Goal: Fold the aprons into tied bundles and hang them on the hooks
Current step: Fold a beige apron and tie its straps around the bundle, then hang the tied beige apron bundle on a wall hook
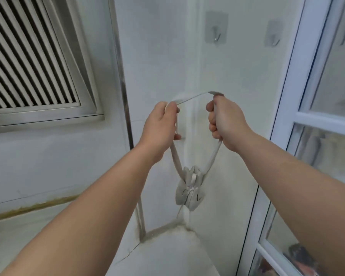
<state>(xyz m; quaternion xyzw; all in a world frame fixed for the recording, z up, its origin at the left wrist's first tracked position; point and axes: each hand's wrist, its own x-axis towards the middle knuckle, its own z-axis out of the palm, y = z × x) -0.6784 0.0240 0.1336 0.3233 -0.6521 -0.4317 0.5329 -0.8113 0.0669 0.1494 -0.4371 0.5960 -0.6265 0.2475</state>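
Both hands were raised toward the wall. The left hand (159, 126) and the right hand (225, 124) were each clenched around the pale grey fabric strap (191, 97), pulling its top span taut between them so the loop stood open.

Behind them rose the white painted wall (157, 56), with the slatted metal vent (28, 56) at the left and the white-framed glass door (307, 96) at the right.

Below the hands, the 2 sides of the strap ran down to the folded grey apron bundle (189, 191), which hung free just in front of the wall corner, cinched round its middle by a thin tie. Above, well apart from the strap, sat the 2 small silver adhesive hooks, the nearer hook (217, 35) and the farther hook (274, 39), both bare.

Judging by that, folding and tying were done for this apron, and only the hanging was left: the open loop had to be lifted over 1 hook. No bundle hung on either hook yet. Whether other aprons waited could not be told.
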